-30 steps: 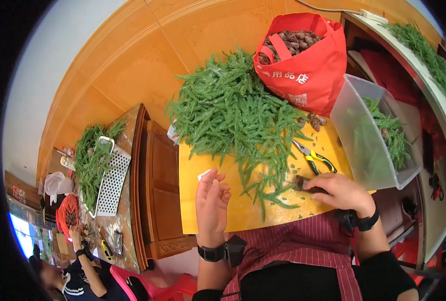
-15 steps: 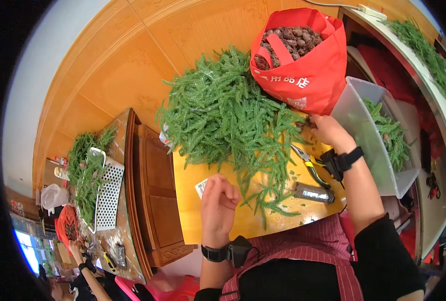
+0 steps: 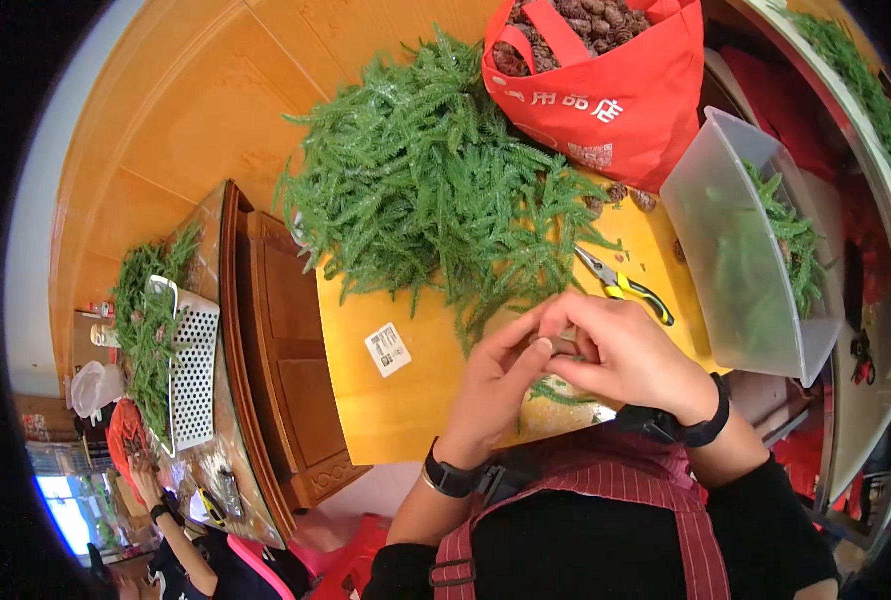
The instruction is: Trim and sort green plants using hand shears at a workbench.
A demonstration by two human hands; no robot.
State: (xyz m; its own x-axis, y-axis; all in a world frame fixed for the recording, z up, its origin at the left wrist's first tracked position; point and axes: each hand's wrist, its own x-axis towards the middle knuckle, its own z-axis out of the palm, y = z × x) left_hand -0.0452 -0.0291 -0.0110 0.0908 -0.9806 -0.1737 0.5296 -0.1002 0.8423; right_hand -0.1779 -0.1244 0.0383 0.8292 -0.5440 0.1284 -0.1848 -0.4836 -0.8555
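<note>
Past the right hand (image 3: 633, 352) | clear bin (image 3: 710, 290): green sprigs (image 3: 791, 242) | red bag (image 3: 605, 115): cones (image 3: 593, 26)

Bright, even indoor light over the bench (image 3: 365, 425), shadows soft, pale glare near its front edge; green sprigs (image 3: 405, 170) toward the back edge fairly crisp. Luminous pane (image 3: 63, 512) far left blown out. Fisheye bends wooden wall (image 3: 190, 135), corners black.

From the person's head, the left fisheye camera looks down at close range onto a flat yellow tabletop (image 3: 390, 425), reaching forward to a glossy orange wood-panelled wall (image 3: 190, 115) and, farther off leftward, a white perforated rectangular basket (image 3: 192, 385)
</note>
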